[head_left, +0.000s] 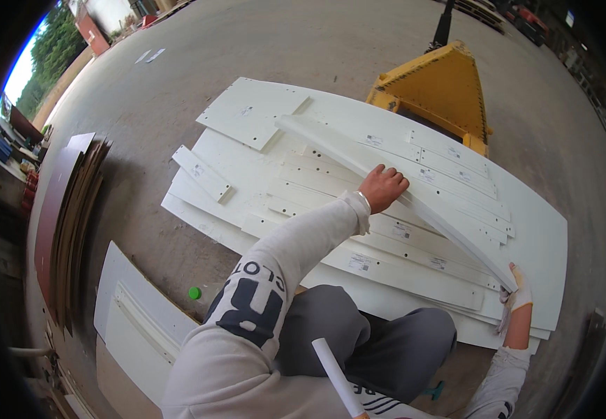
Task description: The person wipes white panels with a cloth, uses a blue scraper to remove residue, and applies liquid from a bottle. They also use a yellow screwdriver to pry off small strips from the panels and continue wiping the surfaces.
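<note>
A long, narrow white board lies slantwise over a stack of white panels, its edge raised above the pieces under it. My left hand is closed over the board near its middle, knuckles up. At the board's near right end, my right hand, in a pale glove with bare fingertips, grips the end and corner; part of its fingers is hidden. Several narrow white strips with drilled holes and paper labels are spread under and beside the board. A wider white panel lies at the far left of the stack.
A yellow pallet jack stands behind the stack. Brown and reddish boards lean at the left, with white panels nearer me. A green cap lies on the floor. A white cigarette-like tube shows close to the camera.
</note>
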Demonstrator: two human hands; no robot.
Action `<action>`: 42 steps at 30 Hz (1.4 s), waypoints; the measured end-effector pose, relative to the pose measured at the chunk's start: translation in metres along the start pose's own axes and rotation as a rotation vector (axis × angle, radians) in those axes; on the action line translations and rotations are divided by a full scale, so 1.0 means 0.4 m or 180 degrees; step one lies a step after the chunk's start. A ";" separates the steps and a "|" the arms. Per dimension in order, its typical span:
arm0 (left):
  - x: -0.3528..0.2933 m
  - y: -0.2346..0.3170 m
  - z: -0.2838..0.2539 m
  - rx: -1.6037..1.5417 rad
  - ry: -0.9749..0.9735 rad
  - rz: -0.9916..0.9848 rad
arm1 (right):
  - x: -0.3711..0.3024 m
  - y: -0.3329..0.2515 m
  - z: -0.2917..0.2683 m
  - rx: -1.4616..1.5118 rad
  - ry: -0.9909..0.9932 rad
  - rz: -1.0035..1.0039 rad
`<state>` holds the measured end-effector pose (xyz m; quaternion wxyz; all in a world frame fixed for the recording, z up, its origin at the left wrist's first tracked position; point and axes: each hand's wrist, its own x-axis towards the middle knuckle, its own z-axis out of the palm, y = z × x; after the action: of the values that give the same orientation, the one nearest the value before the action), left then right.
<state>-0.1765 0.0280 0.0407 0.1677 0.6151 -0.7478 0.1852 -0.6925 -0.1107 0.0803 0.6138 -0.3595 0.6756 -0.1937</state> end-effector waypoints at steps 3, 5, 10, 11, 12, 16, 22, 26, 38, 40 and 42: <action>-0.034 0.000 -0.111 -0.0017 0.0044 -0.0003 | -0.038 0.029 0.003 0.0376 -0.0153 -0.0130; -0.051 0.036 -0.228 -0.0167 0.0394 0.0082 | -0.056 0.037 -0.032 0.0666 -0.0135 -0.0346; -0.188 0.120 -0.552 0.0564 0.1049 -0.0454 | -0.012 -0.060 -0.003 0.1107 -0.1223 -0.1495; -0.174 0.119 -0.605 0.0356 0.1271 -0.0651 | 0.022 -0.170 -0.131 0.0945 -0.2966 -0.1864; -0.238 0.102 -0.665 0.0318 0.1105 -0.0972 | 0.030 -0.173 -0.011 0.1176 -0.2711 -0.1818; -0.468 0.050 -0.879 -0.0008 0.1201 -0.2452 | -0.275 -0.252 0.542 0.0925 -0.3546 -0.1696; -0.803 -0.017 -1.084 -0.0251 0.1842 -0.4086 | -0.361 -0.207 0.872 -0.0489 -0.4341 -0.2564; -1.101 0.007 -1.124 -0.0217 0.2655 -0.5046 | -0.401 -0.075 0.991 -0.0467 -0.4638 -0.1797; -1.692 -0.026 -0.821 -0.0184 0.3931 -0.6851 | -0.338 0.022 1.004 -0.0769 -0.4047 -0.1086; -1.840 -0.005 -0.767 0.0131 0.3687 -0.7192 | -0.316 0.070 1.010 -0.0932 -0.3977 -0.0825; -1.896 -0.023 -0.709 0.0131 0.3528 -0.7478 | -0.297 0.086 0.986 -0.1029 -0.3679 -0.0771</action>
<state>-0.0191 0.8143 -0.0734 0.5043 0.7430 0.4068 0.1679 -0.3206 0.0692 0.0704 0.7923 -0.5692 0.2085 0.0692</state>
